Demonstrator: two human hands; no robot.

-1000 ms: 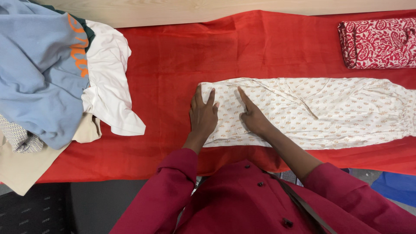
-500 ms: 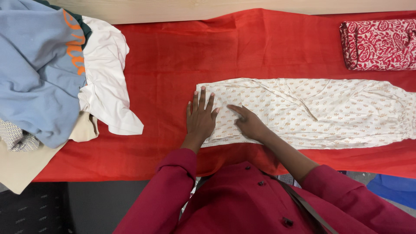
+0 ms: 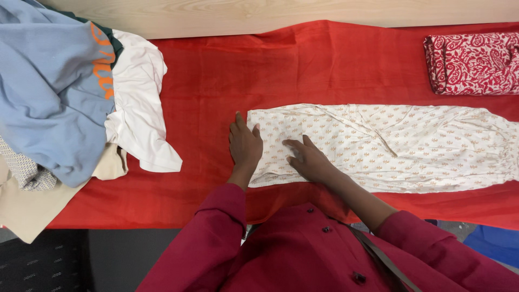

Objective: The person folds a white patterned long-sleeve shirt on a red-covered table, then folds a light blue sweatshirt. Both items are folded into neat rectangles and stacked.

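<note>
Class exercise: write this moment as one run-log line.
left hand: flat at garment's left edge | right hand: flat on garment | garment: laid lengthwise on red cloth | pile: left

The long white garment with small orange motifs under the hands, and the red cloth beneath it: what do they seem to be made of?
The long white garment with small orange motifs looks like thin, matte woven cotton: it lies flat with fine soft creases. The red cloth covering the table looks like a smoother woven fabric with a faint sheen and shallow wrinkles; possibly cotton or a blend, hard to tell.
</note>
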